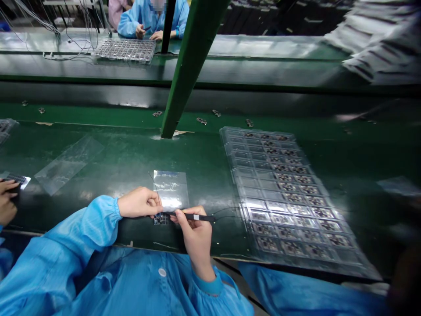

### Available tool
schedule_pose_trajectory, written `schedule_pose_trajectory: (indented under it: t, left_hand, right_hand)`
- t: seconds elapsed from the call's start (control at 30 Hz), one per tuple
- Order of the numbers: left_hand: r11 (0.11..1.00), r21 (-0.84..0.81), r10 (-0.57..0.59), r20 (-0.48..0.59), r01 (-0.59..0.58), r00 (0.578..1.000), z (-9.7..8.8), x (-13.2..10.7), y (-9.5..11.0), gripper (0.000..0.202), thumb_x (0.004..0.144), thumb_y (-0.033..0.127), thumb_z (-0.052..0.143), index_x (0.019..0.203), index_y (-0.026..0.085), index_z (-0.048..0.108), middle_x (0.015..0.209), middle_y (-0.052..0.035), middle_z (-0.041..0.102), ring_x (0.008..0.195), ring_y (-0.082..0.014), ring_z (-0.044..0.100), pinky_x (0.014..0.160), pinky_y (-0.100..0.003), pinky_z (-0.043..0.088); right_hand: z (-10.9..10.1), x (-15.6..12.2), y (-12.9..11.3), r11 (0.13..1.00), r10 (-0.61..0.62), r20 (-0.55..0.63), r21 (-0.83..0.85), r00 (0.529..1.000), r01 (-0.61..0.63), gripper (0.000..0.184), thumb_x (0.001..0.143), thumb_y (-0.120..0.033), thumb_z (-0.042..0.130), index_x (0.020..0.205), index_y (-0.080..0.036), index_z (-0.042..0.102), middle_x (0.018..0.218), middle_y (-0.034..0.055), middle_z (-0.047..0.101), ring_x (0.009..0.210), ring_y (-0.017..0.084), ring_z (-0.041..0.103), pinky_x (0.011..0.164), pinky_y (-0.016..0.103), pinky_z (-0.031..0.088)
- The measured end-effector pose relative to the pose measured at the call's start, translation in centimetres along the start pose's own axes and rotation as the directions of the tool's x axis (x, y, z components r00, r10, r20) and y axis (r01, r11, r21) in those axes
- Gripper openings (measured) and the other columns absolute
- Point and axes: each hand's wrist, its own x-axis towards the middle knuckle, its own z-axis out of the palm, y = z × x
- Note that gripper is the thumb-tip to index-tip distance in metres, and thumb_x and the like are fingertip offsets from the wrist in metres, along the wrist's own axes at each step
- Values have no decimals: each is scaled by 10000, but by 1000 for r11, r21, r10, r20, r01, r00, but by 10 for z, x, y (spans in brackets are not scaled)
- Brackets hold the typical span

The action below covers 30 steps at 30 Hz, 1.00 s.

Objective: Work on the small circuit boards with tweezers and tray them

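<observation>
Bright blue cloth smock (138,285) with gathered cuffs fills the bottom of the view, and both of the wearer's arms reach over a dark green, glossy desk (128,164). Between the hands, near the desk's front edge, lies a small dark circuit board with a grid of pale squares (161,220), partly covered by fingers. The left hand (141,202) has its thumb and fingers bent in close together at the board's upper left edge; I cannot tell whether they grip it. The right hand (194,226) is clamped on a slim black tool with a white band (204,217), held nearly level, its left end over the board. Just beyond lies a square sheet of clear, shiny plastic film (171,186). To the right stretches a long clear plastic tray (247,174) of compartments, many holding small brown-and-silver parts, several bare. On the left rests a crumpled clear plastic sheet (69,164); at the edge, a co-worker's hand (6,206) is beside a dark strip with a bright end (21,181). Behind, a slanting green post (194,57) rises near small scattered metal pieces (201,120); across the way sits a person in blue (131,19).
</observation>
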Motion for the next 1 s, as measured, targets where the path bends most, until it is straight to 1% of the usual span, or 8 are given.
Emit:
schedule_pose_trajectory:
  t: [0.2,0.33,0.47,0.53,0.6,0.67,0.87,1.0]
  left_hand:
    - [1000,21,21,-71,-19,997,1,0,3,140,775,262,600,753,135,656,605,16,646,578,-108,588,561,-180,420]
    - [998,-54,4,-98,-9,995,-1,-1,7,127,771,248,607,751,127,642,590,17,621,569,-101,570,545,-173,417]
    - [994,-109,0,-71,-7,997,-1,-3,8,163,798,280,600,774,122,632,594,7,630,580,-109,588,560,-179,436]
    - [997,-79,15,-73,-21,997,0,-3,8,179,812,293,593,782,122,637,611,0,650,591,-113,600,575,-184,446]
    - [998,-45,29,-80,-33,996,0,-4,8,183,819,297,594,790,123,643,627,-5,668,602,-118,614,588,-186,453]
    - [999,-25,33,-82,-35,996,1,-5,8,177,822,295,600,798,127,649,640,-8,683,617,-125,635,601,-188,461]
    - [998,-36,53,-16,-54,998,-1,-6,4,149,815,242,608,889,137,683,733,-18,730,724,-153,696,692,-204,496]
    - [995,-63,74,-9,-74,997,-2,-6,2,135,799,189,611,897,130,683,748,-23,733,738,-149,699,707,-201,506]
  right_hand:
    - [0,0,-1,1000,-17,-2,-22,1000,17,330,726,-447,735,732,-198,519,603,2,652,515,171,655,549,281,562]
    - [-1,-1,1,999,-49,-13,-10,999,48,316,783,-462,684,739,-191,527,613,5,652,536,171,661,556,275,562]
    - [0,-2,-2,1000,-19,45,4,999,19,351,907,-501,492,1003,-176,585,771,64,720,633,193,696,624,323,583]
    - [2,-2,-6,999,-26,133,-42,991,31,329,902,-461,521,1065,-185,591,831,72,726,698,204,703,679,338,582]
    - [5,-3,-9,996,-44,206,-72,977,60,266,856,-394,611,1038,-200,597,846,54,717,730,202,699,708,324,569]
    - [7,-3,-10,996,-47,231,-67,972,65,236,819,-340,664,999,-211,585,832,28,702,719,185,689,697,292,554]
    - [12,-3,-7,996,-56,212,-54,976,69,159,824,-276,639,924,-213,533,761,-18,638,668,124,631,622,205,494]
    - [12,-2,-5,993,-73,206,-77,976,91,164,821,-254,626,940,-207,523,756,-17,629,651,112,609,606,192,479]
